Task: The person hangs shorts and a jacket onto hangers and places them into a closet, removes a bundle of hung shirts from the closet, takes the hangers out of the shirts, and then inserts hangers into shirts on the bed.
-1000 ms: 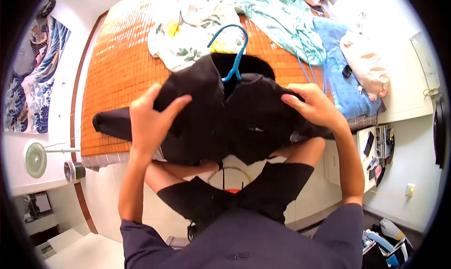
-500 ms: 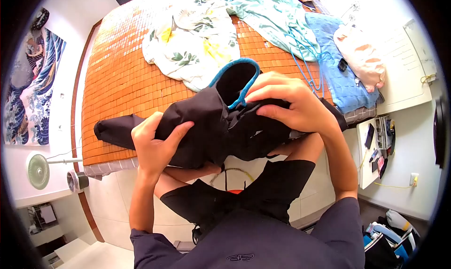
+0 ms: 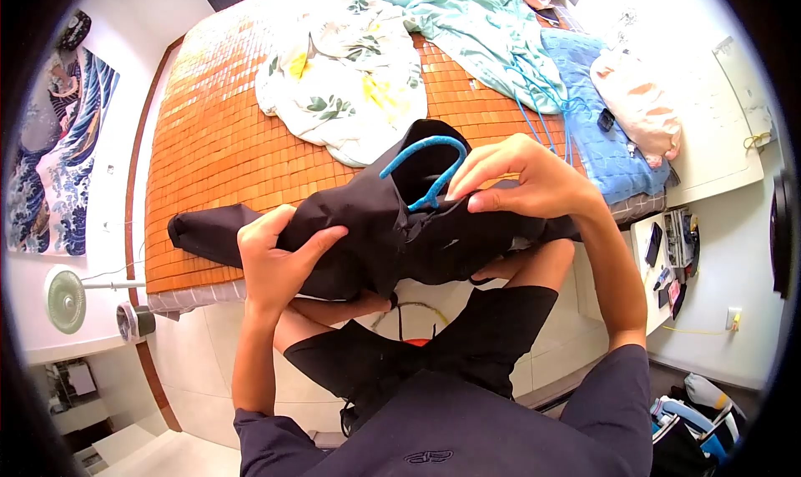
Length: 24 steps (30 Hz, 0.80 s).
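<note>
A black jacket (image 3: 346,214) is stretched between my hands above my lap, one sleeve lying out to the left on the bed. Up through its neck opening pokes the hook of a blue hanger (image 3: 425,146); the rest of that hanger is hidden inside the cloth. My left hand (image 3: 279,256) grips the left shoulder area, thumb on top and fingers round behind. Beside the hook, my right hand (image 3: 521,181) pinches the jacket's edge at the collar between thumb and fingers.
The bed carries an orange-brown tile mat (image 3: 209,135). On it lie a white patterned cloth (image 3: 342,77), a mint-green cloth (image 3: 467,27) and blue hangers (image 3: 542,102). A blue pillow (image 3: 576,93) and a pink garment (image 3: 634,102) lie at the right. A small fan (image 3: 67,300) stands left.
The back of the jacket's collar now stands up behind the hook, and the hook's tip shows free of the cloth. My right hand has shifted slightly right along the collar.
</note>
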Each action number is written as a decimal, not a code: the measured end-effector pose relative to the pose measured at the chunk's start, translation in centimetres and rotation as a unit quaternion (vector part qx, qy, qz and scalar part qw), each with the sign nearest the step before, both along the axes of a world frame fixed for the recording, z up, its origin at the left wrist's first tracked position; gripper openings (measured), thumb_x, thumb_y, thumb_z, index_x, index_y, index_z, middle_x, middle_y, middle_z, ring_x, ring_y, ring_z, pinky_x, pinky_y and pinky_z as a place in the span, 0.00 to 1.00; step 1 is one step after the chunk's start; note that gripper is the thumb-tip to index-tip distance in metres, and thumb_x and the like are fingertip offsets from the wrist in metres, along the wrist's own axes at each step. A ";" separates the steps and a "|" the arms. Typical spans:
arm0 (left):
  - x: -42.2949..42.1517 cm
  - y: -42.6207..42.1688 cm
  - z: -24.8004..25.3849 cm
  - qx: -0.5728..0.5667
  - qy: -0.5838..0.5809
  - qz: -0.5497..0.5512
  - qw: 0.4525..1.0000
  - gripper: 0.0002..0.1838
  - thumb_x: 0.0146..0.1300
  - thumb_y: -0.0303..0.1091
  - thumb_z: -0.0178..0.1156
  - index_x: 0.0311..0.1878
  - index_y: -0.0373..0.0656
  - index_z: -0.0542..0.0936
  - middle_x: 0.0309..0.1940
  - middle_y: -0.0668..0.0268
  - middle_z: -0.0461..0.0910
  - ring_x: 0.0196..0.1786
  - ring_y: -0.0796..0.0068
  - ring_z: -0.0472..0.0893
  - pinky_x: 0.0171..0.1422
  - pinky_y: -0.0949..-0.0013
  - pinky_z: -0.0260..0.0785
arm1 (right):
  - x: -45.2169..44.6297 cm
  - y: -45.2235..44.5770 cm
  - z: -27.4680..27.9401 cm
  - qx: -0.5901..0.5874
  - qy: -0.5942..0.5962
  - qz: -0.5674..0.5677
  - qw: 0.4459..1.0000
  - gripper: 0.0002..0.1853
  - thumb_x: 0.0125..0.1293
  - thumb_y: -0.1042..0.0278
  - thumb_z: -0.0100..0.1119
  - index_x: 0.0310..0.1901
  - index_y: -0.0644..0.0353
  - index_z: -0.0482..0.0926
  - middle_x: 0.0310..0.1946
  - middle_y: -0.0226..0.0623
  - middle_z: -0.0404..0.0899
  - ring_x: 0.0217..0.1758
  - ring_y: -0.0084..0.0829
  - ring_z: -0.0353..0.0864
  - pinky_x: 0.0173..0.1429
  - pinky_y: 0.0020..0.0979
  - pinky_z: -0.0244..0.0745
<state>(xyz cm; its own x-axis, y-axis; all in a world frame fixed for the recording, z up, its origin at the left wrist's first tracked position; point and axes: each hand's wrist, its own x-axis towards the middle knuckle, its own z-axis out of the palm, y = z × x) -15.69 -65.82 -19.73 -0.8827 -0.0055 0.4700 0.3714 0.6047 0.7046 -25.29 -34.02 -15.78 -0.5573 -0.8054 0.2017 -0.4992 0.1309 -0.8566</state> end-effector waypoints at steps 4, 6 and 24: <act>0.1 -0.6 0.3 -0.047 -0.019 -0.034 0.998 0.23 0.46 0.36 0.83 0.25 0.34 0.75 0.17 0.58 0.66 0.21 0.68 0.62 0.27 0.69 0.64 | 0.4 -0.3 0.1 0.021 -0.004 0.031 0.999 0.07 0.65 0.71 0.69 0.38 0.67 0.86 0.35 0.42 0.87 0.40 0.34 0.86 0.47 0.32 0.80; -0.1 -0.8 0.7 -0.047 -0.051 -0.087 0.994 0.22 0.47 0.36 0.82 0.26 0.34 0.75 0.18 0.58 0.67 0.22 0.67 0.62 0.28 0.69 0.64 | 0.5 -0.3 0.5 0.028 -0.017 0.067 0.997 0.08 0.68 0.70 0.67 0.38 0.67 0.84 0.34 0.41 0.86 0.38 0.34 0.86 0.45 0.32 0.78; -0.9 1.7 -0.3 0.130 -0.090 0.023 0.987 0.19 0.64 0.33 0.72 0.28 0.30 0.74 0.18 0.65 0.72 0.25 0.81 0.68 0.30 0.71 0.62 | 5.3 1.1 -6.1 0.087 0.255 -0.356 0.895 0.06 0.67 0.73 0.62 0.41 0.66 0.79 0.35 0.46 0.79 0.41 0.45 0.79 0.47 0.38 0.74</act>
<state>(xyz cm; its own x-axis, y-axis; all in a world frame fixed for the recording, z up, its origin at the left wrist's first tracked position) -16.63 -64.14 -20.04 -0.9478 -0.1478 0.2826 0.2019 0.4078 0.8904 -20.03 -32.95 -21.89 -0.8131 -0.3273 0.4814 -0.5562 0.6809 -0.4765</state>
